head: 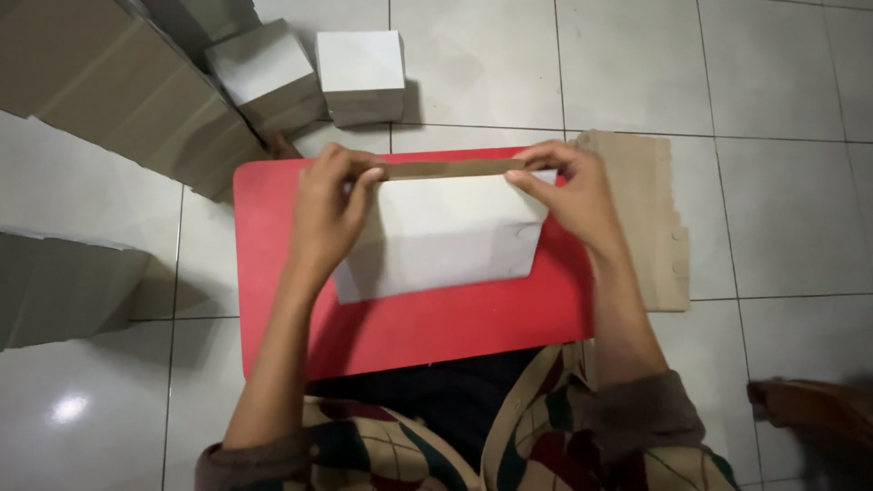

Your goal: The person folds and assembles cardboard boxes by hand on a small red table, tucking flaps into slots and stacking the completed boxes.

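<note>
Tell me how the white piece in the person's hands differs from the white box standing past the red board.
The white piece lies flat on the red board, gripped by both hands; the white box stands as a cube on the floor, untouched. The piece has a brown flap along its far edge; the box shows none. Both are white.

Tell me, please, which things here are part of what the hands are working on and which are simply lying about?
In hand:
- white cardboard sheet, flap pinched by left hand and right hand
- red board under it

Lying about:
- two folded white boxes
- flat brown cardboard
- stacked cardboard
</note>
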